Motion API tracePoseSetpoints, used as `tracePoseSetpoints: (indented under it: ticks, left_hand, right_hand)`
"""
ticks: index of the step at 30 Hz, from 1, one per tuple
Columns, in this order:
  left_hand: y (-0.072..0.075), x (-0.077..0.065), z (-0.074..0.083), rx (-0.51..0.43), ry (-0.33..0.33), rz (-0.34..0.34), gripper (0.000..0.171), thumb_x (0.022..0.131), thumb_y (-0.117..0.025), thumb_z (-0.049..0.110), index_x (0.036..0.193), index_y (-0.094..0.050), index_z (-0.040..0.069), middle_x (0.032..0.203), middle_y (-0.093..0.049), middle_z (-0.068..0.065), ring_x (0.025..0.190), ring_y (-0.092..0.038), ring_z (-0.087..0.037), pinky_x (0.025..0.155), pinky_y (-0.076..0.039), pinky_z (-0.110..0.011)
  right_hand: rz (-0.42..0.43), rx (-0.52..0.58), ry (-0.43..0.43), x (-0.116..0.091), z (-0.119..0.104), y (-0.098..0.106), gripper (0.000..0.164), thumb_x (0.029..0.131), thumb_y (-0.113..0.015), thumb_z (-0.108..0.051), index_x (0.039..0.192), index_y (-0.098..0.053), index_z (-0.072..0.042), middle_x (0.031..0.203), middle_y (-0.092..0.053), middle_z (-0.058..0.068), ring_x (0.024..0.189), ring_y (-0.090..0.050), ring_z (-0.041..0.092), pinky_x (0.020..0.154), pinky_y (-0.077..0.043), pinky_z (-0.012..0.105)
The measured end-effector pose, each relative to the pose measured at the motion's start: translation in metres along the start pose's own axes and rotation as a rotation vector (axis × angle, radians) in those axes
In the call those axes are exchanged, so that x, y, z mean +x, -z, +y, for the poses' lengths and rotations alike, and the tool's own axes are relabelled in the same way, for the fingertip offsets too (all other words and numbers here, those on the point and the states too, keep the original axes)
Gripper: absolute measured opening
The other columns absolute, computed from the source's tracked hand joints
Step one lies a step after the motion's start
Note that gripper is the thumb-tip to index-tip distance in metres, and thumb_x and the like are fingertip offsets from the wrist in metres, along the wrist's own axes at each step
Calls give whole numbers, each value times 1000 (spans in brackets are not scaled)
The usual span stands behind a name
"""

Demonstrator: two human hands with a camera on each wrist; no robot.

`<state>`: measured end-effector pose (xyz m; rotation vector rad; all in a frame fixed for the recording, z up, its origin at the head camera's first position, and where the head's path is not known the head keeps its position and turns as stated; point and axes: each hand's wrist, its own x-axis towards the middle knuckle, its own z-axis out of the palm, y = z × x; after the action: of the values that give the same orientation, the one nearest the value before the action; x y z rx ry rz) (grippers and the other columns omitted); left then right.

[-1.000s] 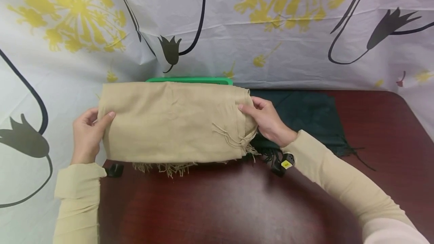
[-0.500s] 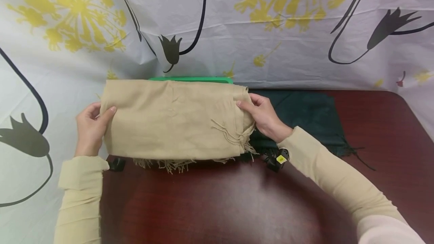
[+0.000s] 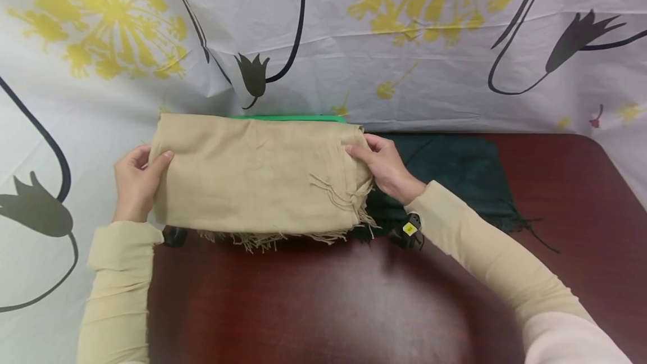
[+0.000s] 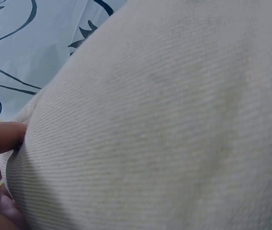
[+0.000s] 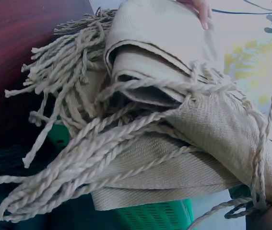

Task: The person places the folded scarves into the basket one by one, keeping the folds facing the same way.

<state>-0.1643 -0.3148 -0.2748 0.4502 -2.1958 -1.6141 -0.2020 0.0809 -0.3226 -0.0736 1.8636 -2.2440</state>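
Red table (image 3: 313,302), green basket (image 5: 157,216), contents unclear, left fingers (image 3: 164,158) and right fingers (image 3: 360,153) pinching beige cloth (image 3: 253,176).

The fringed cloth (image 3: 258,176) is plain beige, like the sleeves (image 3: 118,296), and the other cloth (image 3: 450,178) is dark blue-green. The basket (image 5: 157,216) is bright green and the table (image 3: 313,308) is reddish brown. The backdrop (image 3: 323,72) is white, with yellow flower bursts and grey flowers on dark curved stems.

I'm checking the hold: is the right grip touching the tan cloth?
Touching: the head view shows the right grip pinching the tan cloth near its fringed end, thumb lying on its front.
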Motion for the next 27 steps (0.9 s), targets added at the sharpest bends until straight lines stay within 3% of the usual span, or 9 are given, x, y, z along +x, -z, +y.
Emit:
tracePoseSetpoints:
  ticks: [6, 13, 17, 27]
  left_hand:
    - [-2, 6, 2, -41, -32, -26, 11, 76, -69, 13, 84, -62, 17, 78, -59, 10, 60, -56, -2, 49, -46, -14]
    - [-6, 15, 4, 184, -62, 3, 15, 80, -65, 21, 92, -60, 16, 84, -56, 16, 66, -54, 2, 55, -45, -13]
    - [-7, 19, 6, 244, -69, 16, 17, 81, -64, 23, 94, -59, 14, 86, -55, 16, 69, -53, 3, 58, -44, -12]
    - [-12, 27, 13, 229, -73, 57, 12, 80, -64, 22, 91, -60, 18, 87, -54, 13, 75, -50, 0, 64, -42, -13]
  right_hand:
    - [14, 8, 14, 4, -1, -1, 33, 83, -63, -15, 113, -58, -4, 89, -60, 6, 69, -61, 16, 63, -51, 32]
    - [17, 25, 2, 12, -2, -4, 35, 83, -63, -14, 115, -57, -3, 92, -60, 8, 70, -61, 17, 63, -51, 31]
    - [22, 15, 7, 16, -3, -6, 34, 82, -63, -14, 114, -57, -2, 90, -60, 7, 69, -61, 16, 62, -51, 30]
    - [2, -44, 75, 21, -8, -6, 36, 83, -62, -14, 116, -56, -1, 92, -58, 6, 70, -60, 14, 64, -51, 28]
